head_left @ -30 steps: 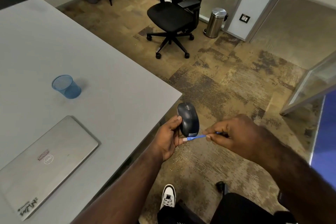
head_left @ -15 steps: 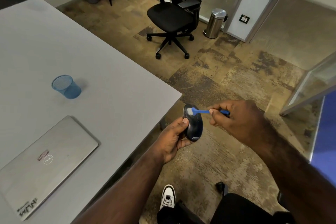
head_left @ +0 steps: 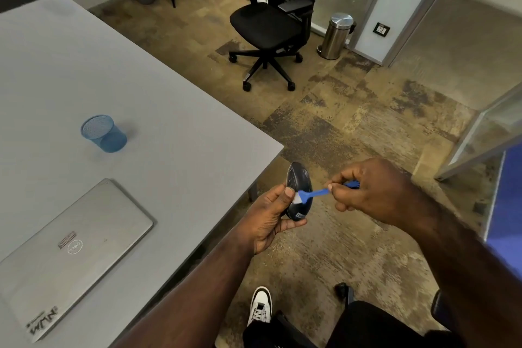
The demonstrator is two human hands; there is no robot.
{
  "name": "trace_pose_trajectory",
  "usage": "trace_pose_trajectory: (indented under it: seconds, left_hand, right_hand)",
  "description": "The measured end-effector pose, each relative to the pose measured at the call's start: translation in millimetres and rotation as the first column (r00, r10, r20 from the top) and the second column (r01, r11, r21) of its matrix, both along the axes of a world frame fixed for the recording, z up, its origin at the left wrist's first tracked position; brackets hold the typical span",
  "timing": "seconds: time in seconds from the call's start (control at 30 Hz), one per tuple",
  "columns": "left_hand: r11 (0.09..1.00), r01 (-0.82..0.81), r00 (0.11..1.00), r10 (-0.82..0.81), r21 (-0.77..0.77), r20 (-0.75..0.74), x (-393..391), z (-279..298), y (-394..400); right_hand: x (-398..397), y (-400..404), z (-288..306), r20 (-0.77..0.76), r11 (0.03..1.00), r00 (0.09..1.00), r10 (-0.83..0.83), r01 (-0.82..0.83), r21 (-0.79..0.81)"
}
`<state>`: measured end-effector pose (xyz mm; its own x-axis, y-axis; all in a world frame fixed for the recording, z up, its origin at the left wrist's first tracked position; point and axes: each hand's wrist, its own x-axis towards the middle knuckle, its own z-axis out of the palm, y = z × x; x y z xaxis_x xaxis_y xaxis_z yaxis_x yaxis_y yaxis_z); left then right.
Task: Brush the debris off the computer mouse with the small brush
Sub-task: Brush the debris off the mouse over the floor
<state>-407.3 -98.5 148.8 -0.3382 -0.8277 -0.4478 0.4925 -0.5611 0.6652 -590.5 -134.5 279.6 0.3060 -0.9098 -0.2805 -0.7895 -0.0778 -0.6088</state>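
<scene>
The left hand (head_left: 268,220) grips the computer mouse (head_left: 298,192) upright, off the table corner (head_left: 271,147) and over the floor; the right hand (head_left: 370,192) pinches the small brush (head_left: 312,194) — bristles on the mouse's middle. Mid-brushing, I judge; next, another light stroke along the shell — beyond, an office chair (head_left: 271,20).

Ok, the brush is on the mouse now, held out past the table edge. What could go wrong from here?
1. The computer mouse sits in the left hand over bare floor, not the table; a slip would likely drop it.
2. The right hand only pinches the small brush by its handle, so a hard stroke might twist it loose.
</scene>
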Motion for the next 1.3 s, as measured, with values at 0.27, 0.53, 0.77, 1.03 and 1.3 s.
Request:
trace_pose_trajectory:
  seconds: [0.27,0.53,0.77,1.03,1.3]
  left_hand:
    - [1.000,0.017,1.000,-0.017,-0.009,-0.006,0,-3,-1]
    - [0.998,0.047,0.999,-0.046,-0.039,0.023,-1,-2,0]
    - [0.998,0.036,0.999,-0.036,-0.042,0.008,-1,-1,-1]
    - [1.000,-0.003,0.988,0.007,0.026,-0.152,5,-6,1]
    - [0.998,-0.042,0.986,0.050,0.053,-0.160,5,-9,-1]
  right_hand:
    - [1,-11,-9,0.136,0.969,0.965,-0.224,0.235,-0.072]
    - [8,-8,-1,0.090,0.982,0.983,-0.158,0.166,-0.089]
    - [3,-8,-1,0.067,0.975,0.988,-0.139,0.148,-0.163]
    - [-7,-5,-5,0.047,0.946,0.994,-0.095,0.105,-0.307]
    - [-18,11,-5,-0.106,0.970,0.978,0.178,-0.193,-0.148]
